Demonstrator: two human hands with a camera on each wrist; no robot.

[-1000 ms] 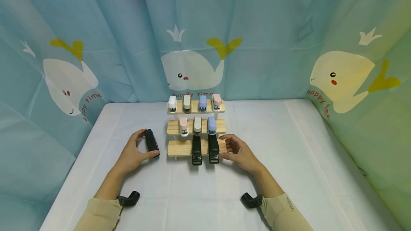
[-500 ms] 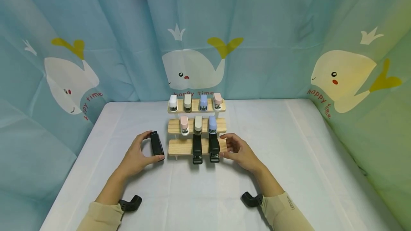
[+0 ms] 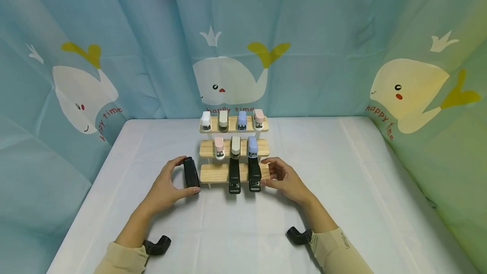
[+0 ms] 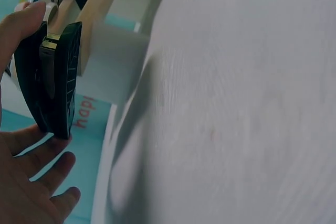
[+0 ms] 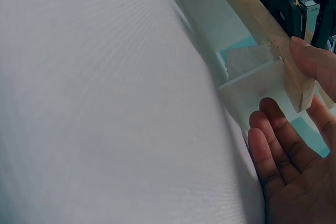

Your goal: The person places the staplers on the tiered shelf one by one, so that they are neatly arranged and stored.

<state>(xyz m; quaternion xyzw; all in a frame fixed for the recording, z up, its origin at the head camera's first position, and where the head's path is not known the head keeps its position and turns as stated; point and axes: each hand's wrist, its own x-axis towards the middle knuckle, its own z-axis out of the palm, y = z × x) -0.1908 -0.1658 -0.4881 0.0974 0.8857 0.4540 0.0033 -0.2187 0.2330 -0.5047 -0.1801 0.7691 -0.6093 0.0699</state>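
In the head view my left hand [image 3: 167, 187] holds a black stapler [image 3: 191, 173] by its two ends, thumb at the near end and fingertips at the far end. The left wrist view has this stapler [image 4: 65, 85] raised off the table, just beside the rack. My right hand [image 3: 288, 184] grips the right end of the wooden rack's lowest shelf [image 3: 214, 173]; the right wrist view puts its thumb [image 5: 315, 64] against the shelf's edge. On that shelf stand a black stapler [image 3: 234, 176] and, nearest the right hand, another black stapler [image 3: 254, 174].
On the middle shelf [image 3: 207, 149] stand three small staplers: pink, cream and blue. Several more small staplers line the top shelf [image 3: 213, 128]. White cloth [image 3: 243, 231] covers the table. A blue curtain [image 3: 323, 54] with whale prints hangs behind.
My left hand has carried the black stapler rightward and slightly nearer, to the left end of the lowest shelf. The right hand has stayed at the rack's right end.
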